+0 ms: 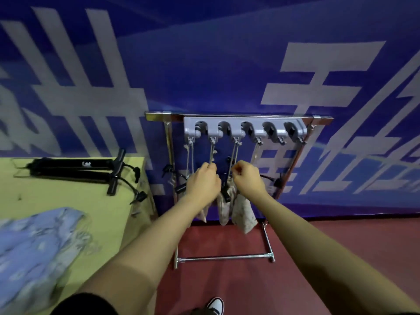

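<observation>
A metal rack (268, 255) stands against a blue banner wall and carries a grey holder bar (245, 129) with several clips and hooks. Cords hang from the hooks, with beige speckled cloth pieces (244, 212) dangling below. My left hand (204, 181) is raised to the second cord, its fingers curled round it near the top of the cloth. My right hand (247, 178) pinches the third cord just to the right. A black clip (226, 195) hangs between my two hands.
To the left, a yellow-green table (86, 208) holds black clip hangers (75, 171) and a crumpled light blue cloth (34, 251). The floor (318, 258) is dark red. My shoe (216, 305) shows at the bottom edge.
</observation>
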`<state>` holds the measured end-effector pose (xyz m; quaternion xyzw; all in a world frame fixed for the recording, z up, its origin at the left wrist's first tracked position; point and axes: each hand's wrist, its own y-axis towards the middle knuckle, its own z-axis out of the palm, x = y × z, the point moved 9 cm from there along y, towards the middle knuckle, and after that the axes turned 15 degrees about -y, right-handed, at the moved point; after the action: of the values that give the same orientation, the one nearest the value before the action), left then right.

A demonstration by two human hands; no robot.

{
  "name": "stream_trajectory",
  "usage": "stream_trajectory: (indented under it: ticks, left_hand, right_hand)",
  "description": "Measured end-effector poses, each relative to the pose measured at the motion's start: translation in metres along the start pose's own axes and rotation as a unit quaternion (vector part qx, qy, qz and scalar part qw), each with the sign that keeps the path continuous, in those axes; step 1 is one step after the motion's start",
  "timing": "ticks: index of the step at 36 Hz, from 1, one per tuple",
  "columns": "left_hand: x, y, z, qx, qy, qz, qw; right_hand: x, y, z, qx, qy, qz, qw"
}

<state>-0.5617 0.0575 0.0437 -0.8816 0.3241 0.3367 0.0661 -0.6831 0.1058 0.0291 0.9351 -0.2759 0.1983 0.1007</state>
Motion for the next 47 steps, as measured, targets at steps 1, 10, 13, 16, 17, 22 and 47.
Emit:
stream_trajectory:
  ticks: [1, 10, 13, 16, 17, 22, 47]
  left_hand:
    - [0.01, -0.012, -0.008, -0.002, -0.002, -0.01, 1.0]
    - [0.101, -0.087, -0.081, -0.068, -0.007, -0.097, 0.993]
    - [0.139, -0.11, -0.103, -0.075, -0.009, -0.129, 0.989]
    - [0.185, -0.131, -0.124, -0.077, -0.011, -0.171, 0.982]
    - [0.196, -0.136, -0.128, -0.077, -0.014, -0.18, 0.981]
    - [0.259, -0.162, -0.153, -0.073, -0.016, -0.218, 0.973]
    - [0.456, -0.159, -0.163, 0.101, -0.005, -0.247, 0.964]
  right_hand:
    - [0.011, -0.008, 0.007, 0.009, 0.004, -0.009, 1.0]
    - [0.116, -0.049, 0.065, 0.073, 0.029, -0.079, 0.994]
    - [0.158, -0.061, 0.09, 0.09, 0.035, -0.108, 0.99]
    - [0.201, -0.074, 0.12, 0.11, 0.034, -0.135, 0.984]
    - [0.21, -0.077, 0.127, 0.119, 0.033, -0.142, 0.982]
    - [0.263, -0.09, 0.173, 0.154, 0.03, -0.158, 0.975]
    - [0.353, -0.081, 0.365, 0.258, 0.035, -0.006, 0.965]
